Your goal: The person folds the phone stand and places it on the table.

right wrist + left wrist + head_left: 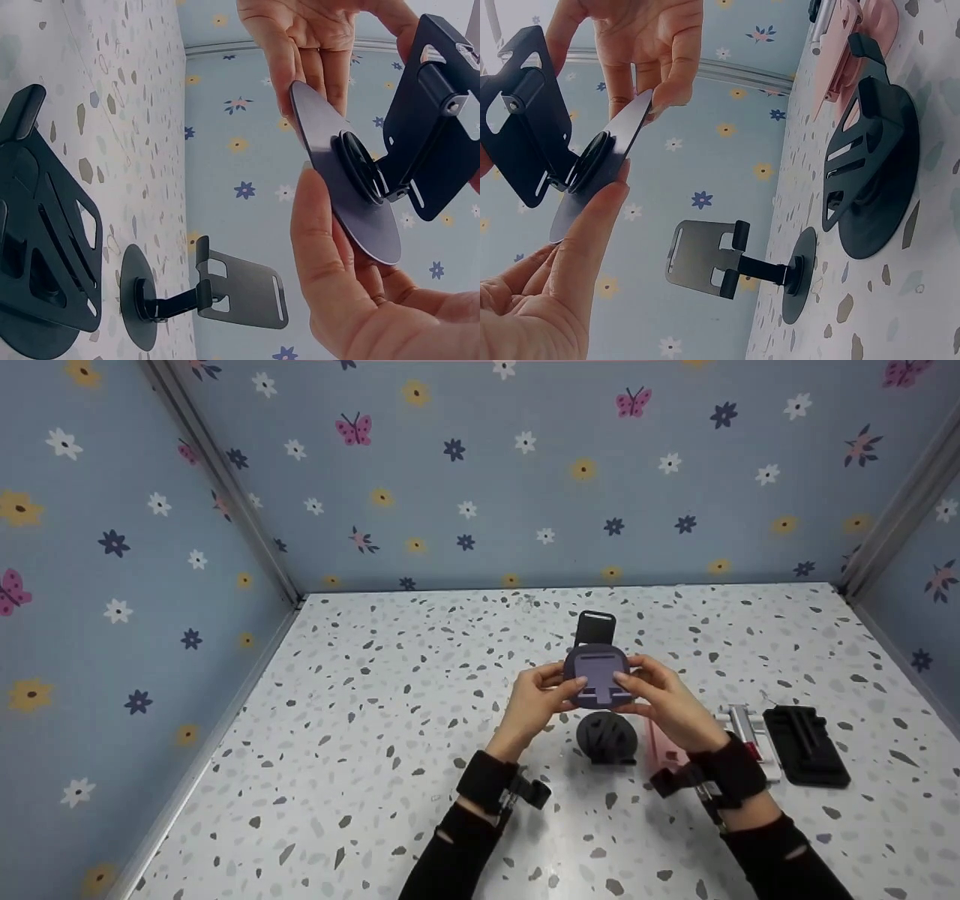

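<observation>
Between both hands is a purple phone stand (598, 669), lifted off the table. Its flat round base (607, 169) and the hinged back plate (442, 120) show side-on in the wrist views, the plate tilted away from the base. My left hand (529, 701) pinches the left edge of the stand, thumb on the near side. On the opposite edge my right hand (677, 711) does the same. Just below the hands, a black folded phone stand (606, 739) rests on the table. Farther back, another black phone stand (596, 628) stands raised on its round base, partly covered by the purple one.
Right of the folded stand lies a pink stand (661, 746), partly hidden by my right wrist. A white and silver stand (742, 727) and a black folded holder (808, 746) lie farther right. Flower-patterned walls (525, 510) enclose the speckled table (375, 720).
</observation>
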### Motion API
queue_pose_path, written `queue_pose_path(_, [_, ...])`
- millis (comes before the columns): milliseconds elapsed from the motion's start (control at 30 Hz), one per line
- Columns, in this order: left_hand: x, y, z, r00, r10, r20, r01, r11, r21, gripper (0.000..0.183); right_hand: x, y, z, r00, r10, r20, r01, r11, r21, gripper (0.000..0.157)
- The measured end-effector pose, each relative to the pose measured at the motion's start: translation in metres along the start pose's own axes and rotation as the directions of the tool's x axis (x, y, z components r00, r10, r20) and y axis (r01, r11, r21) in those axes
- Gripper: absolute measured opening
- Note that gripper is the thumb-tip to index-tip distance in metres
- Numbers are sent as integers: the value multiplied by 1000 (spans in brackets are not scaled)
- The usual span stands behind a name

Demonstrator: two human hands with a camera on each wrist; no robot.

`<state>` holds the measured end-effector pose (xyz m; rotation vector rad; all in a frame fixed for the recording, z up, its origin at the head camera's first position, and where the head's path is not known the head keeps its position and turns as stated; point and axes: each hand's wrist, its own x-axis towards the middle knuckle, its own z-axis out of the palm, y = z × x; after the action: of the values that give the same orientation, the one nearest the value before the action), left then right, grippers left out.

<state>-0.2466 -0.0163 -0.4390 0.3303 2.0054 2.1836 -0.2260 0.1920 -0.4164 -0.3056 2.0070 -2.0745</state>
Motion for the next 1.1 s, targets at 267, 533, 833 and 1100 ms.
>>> queue_pose_path(267, [0, 2, -1, 1000, -21, 3, 21, 1000, 15, 45, 1, 1, 0, 1000, 10, -10, -11, 1000, -20, 36])
queue_pose_path(533, [0, 3, -1, 999, -36, -2, 36, 999, 28, 42, 2, 2, -1, 1000, 21, 0, -21, 999, -38, 40])
queue_pose_path(833, [1, 1, -2, 999, -45, -9, 46, 998, 34, 42, 1, 3, -2, 1000, 13, 11, -13, 1000, -24, 35])
queue_pose_path(1100, [2, 1, -2, 998, -63, -10, 63, 998, 29, 40, 0, 2, -2, 1000, 30, 6, -30, 999, -30, 38])
